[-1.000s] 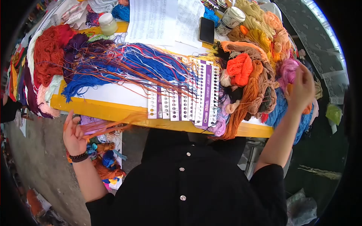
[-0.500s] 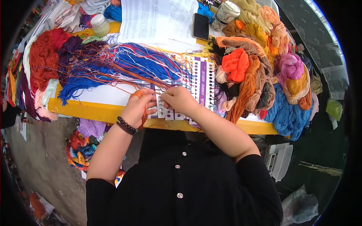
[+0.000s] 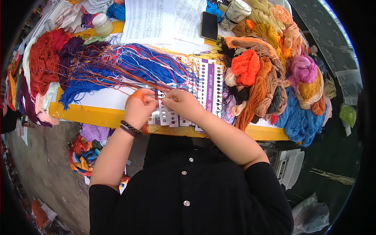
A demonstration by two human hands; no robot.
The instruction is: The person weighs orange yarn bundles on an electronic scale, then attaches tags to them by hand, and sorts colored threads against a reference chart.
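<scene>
Orange thread (image 3: 138,94) is looped around my left hand (image 3: 141,105), whose fingers are bent together on it near the front of the table. Close beside it, my right hand (image 3: 184,104) is closed in a pinch over the edge of a white punched card (image 3: 169,118). What sits between its fingertips is too small to make out. More purple-and-white thread cards (image 3: 207,84) with rows of holes lie just beyond the right hand. From these cards, long blue, orange, red and white threads (image 3: 145,64) stretch leftward over the table.
Skeins of orange, brown and blue yarn (image 3: 256,94) crowd the right side; red yarn (image 3: 45,64) lies at left. Printed sheets (image 3: 150,23), a phone (image 3: 209,26), a patterned cup (image 3: 234,15) and a jar (image 3: 102,25) stand farther back. The yellow table edge (image 3: 90,114) runs before me.
My left hand has turned and moved slightly left and up, its fingers now more bent. My right hand has shifted a little left, still pinched. More of the punched cards shows below the hands.
</scene>
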